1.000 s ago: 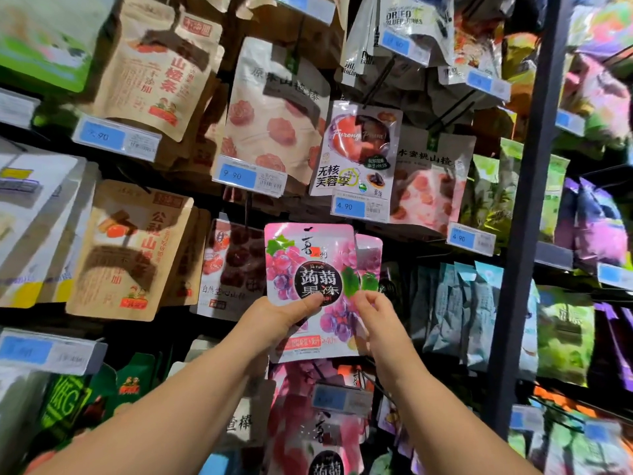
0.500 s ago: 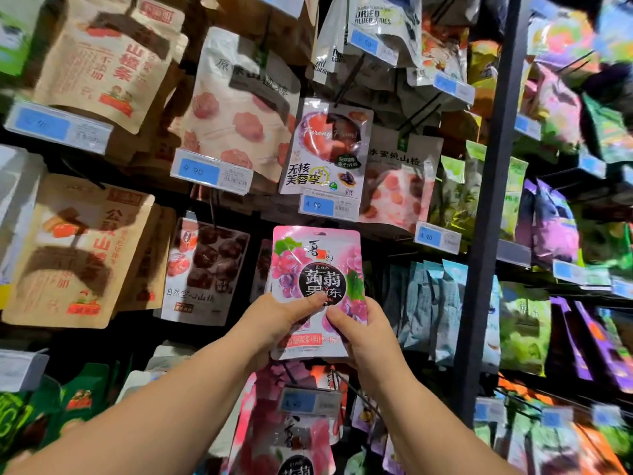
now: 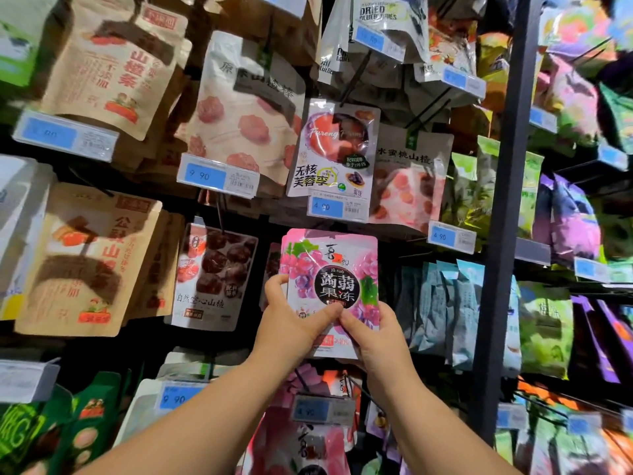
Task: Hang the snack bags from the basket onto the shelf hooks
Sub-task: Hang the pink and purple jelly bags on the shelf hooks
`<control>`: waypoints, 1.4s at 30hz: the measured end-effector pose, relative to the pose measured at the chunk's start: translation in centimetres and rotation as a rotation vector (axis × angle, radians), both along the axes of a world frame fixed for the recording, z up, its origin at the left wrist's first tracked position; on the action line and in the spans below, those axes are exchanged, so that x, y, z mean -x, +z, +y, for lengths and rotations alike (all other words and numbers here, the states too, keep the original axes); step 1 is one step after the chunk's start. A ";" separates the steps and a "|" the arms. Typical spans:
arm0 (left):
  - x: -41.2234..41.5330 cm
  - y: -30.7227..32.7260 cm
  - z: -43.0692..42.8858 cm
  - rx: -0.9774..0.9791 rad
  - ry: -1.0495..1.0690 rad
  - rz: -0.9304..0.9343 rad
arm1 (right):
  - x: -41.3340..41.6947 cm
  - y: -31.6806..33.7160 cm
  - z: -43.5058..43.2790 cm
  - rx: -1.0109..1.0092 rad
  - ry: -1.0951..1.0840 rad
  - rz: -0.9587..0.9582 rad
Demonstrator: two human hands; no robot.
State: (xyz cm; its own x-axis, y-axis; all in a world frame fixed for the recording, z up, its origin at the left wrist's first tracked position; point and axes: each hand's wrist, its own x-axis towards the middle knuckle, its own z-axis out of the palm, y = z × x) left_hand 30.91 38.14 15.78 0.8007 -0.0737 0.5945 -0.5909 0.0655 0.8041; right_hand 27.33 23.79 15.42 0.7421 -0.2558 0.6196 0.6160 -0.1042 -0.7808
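Snack bag (image 3: 330, 269), a flat, glossy pink plastic pouch with rounded corners, is pinched between left hand (image 3: 291, 322) and right hand (image 3: 373, 332) fingers.

Both hands on the pink grape snack bag (image 3: 330, 269), held upright against the hanging display. Left hand (image 3: 291, 323) grips its left edge, thumb across the front; right hand (image 3: 375, 332) pinches the lower right. Bag top sits just below the 4.90 price tag (image 3: 337, 208), dark shelf post (image 3: 503, 214) to the right.
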 end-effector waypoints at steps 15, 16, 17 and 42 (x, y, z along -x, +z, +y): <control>-1.8 0.6 -0.2 -0.027 0.003 -0.143 | -2.3 0.4 0.0 -0.016 0.006 0.006; -1.9 0.7 -0.3 -0.042 0.007 -0.154 | -2.4 0.4 -0.1 -0.017 0.011 0.008; -2.0 0.6 -0.4 -0.052 0.011 -0.164 | -2.5 0.4 -0.2 -0.018 0.014 0.011; -3.7 -0.6 -0.5 -0.111 0.089 -0.307 | -3.5 -1.3 -0.5 0.007 -0.033 -0.022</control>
State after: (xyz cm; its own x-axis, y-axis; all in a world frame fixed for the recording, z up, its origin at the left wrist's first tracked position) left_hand 34.64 37.63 15.18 0.5917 -0.0892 0.8012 -0.8061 -0.0751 0.5870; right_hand 30.78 23.33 14.08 0.7196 -0.2760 0.6371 0.6287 -0.1304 -0.7666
